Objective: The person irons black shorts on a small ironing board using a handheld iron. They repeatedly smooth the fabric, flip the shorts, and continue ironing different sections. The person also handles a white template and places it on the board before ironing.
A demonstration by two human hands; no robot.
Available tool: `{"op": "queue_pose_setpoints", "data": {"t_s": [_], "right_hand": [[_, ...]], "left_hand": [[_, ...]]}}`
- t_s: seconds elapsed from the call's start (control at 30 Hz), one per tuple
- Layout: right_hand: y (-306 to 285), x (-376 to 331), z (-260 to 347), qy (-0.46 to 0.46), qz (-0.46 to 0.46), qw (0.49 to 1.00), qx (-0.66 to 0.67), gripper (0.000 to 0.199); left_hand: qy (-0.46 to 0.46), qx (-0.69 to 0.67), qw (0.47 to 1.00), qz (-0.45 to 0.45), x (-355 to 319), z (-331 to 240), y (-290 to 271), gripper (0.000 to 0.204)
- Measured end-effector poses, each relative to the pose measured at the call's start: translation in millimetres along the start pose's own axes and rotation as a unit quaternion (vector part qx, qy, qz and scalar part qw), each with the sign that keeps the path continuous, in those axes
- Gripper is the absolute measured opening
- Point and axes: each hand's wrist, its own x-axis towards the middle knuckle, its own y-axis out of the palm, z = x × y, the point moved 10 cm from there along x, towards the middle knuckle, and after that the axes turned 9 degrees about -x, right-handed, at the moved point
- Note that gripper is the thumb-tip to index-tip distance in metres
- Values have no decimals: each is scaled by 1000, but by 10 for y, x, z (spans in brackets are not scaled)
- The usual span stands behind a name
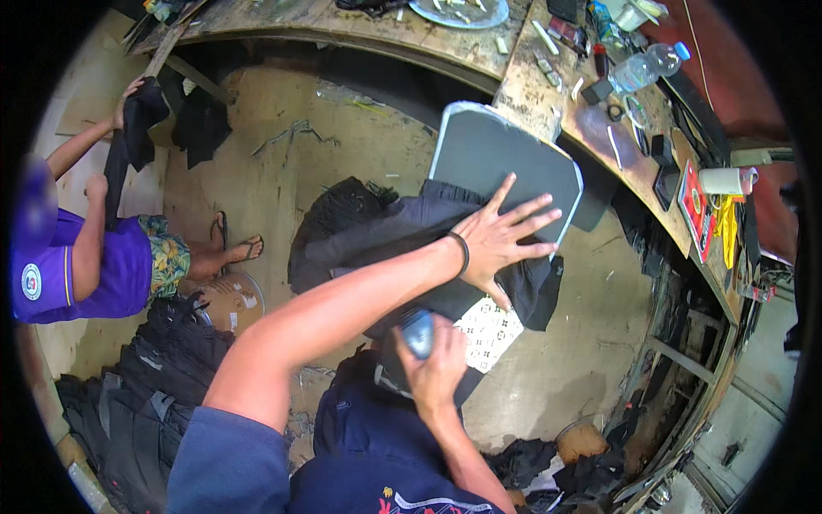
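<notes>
My left hand [507, 230], fingers spread wide, lies flat over black cloth [419, 210] and a dark grey board [514, 154] with a pale edge. A dark band circles that wrist. Closer to my body, my right hand [438, 364] is closed around a rounded, dark blue object [418, 334]; its kind does not show clearly. Beside it is a white patterned piece [490, 336] with dark motifs, and my left thumb reaches its upper edge. The black cloth is draped across the lower part of the board and hangs down on both sides.
A cluttered wooden bench [342, 26] curves along the top and right, bearing a plastic bottle [638, 70] and a white cup [723, 180]. At the left, a person in purple [103, 265] holds black cloth. Dark cloth heaps [141, 394] and scraps [599, 471] lie below.
</notes>
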Motion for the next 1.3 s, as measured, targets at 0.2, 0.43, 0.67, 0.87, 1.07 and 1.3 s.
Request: {"op": "queue_pose_setpoints", "data": {"t_s": [0.2,0.43,0.67,0.87,1.07,1.3], "right_hand": [[120,-394,50,-6,50,995,87,60],[60,-378,45,-52,66,994,64,62],[-139,-565,-115,-46,34,997,60,56],[-125,-818,-392,66,2,998,4,62],[-432,-712,-833,215,114,961,128,57],[-149,265,-1554,-14,-140,971,191,93]], "left_hand": [[5,-9,999,-37,20,-29,-131,130],[-9,-13,999,-37,-3,-1,-110,126],[-42,23,999,5,23,11,-61,125],[-29,30,999,-29,-2,26,-45,124],[-57,82,995,-2,14,-124,-241,127],[-444,42,871,-205,-1476,-455,-112,105]]}}
